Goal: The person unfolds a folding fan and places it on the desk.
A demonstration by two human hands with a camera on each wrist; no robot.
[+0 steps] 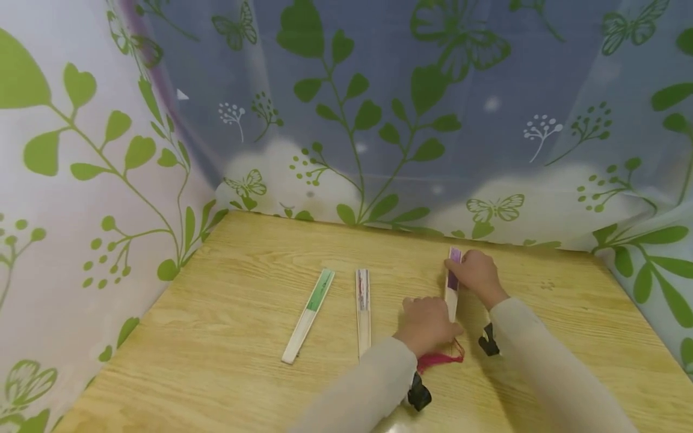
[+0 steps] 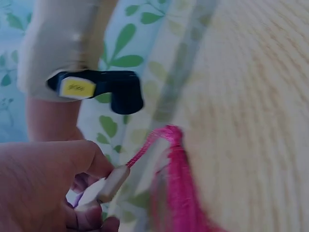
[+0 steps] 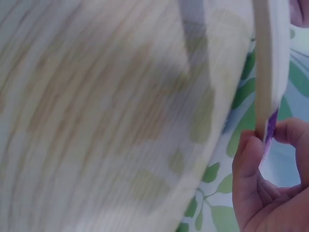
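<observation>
A folded hand fan [image 1: 453, 279] with purple leaf and pale wooden sticks is held between both hands at the right of the table. The left hand [image 1: 428, 325] pinches its near end, where a pink tassel [image 2: 181, 183] hangs from a cord. At the far, purple end the right hand [image 1: 479, 273] grips the fan between thumb and fingers, also seen in the right wrist view. Left of the hands lie two more folded fans: a white one [image 1: 363, 300], its near end hidden by the left arm, and a green one [image 1: 308, 316] lying slantwise.
The wood-grain table [image 1: 216, 349] meets a leaf-patterned curtain [image 1: 346, 120] at the back, with similar cloth on the left and right. Black wrist straps [image 1: 418, 392] hang from both sleeves.
</observation>
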